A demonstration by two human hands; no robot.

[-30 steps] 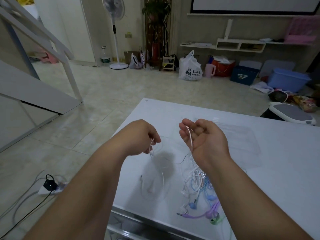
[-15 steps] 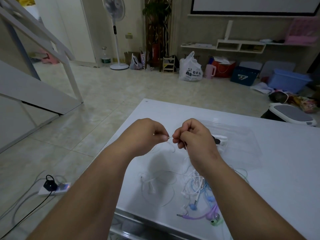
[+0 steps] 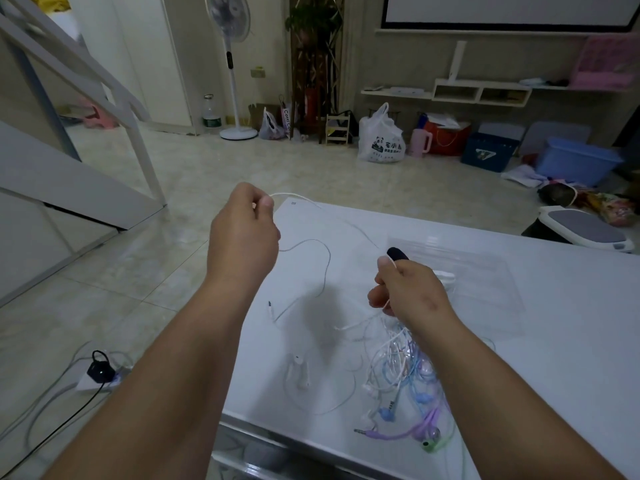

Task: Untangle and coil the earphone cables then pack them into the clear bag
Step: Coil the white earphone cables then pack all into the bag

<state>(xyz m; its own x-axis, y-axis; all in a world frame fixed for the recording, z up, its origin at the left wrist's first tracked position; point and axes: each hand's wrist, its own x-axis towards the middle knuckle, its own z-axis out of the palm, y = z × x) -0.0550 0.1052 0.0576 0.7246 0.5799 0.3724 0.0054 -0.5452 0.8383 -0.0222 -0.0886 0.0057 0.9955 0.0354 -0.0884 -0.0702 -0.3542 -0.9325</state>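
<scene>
My left hand (image 3: 244, 233) is raised over the table's left corner and pinches a white earphone cable (image 3: 323, 268) between thumb and fingers. The cable arcs right to my right hand (image 3: 410, 294), which grips it lower over the table, and a loose loop of it hangs down to a plug on the tabletop. Under my right wrist lies a tangle of white, blue, purple and green earphones (image 3: 407, 386). The clear bag (image 3: 485, 289) lies flat on the white table (image 3: 571, 341) beyond my right hand, with a white and black item inside, partly hidden by my fingers.
A power strip with cords (image 3: 98, 374) lies on the tiled floor to the left of the table. Bags, boxes and a standing fan (image 3: 230, 64) line the far wall. A white staircase rail rises at the left. A scale-like grey device (image 3: 585, 228) sits past the table's right side.
My hands were together pinching the cable at one spot; now they have drawn apart, the left up and leftward, the right down, stretching the white cable between them.
</scene>
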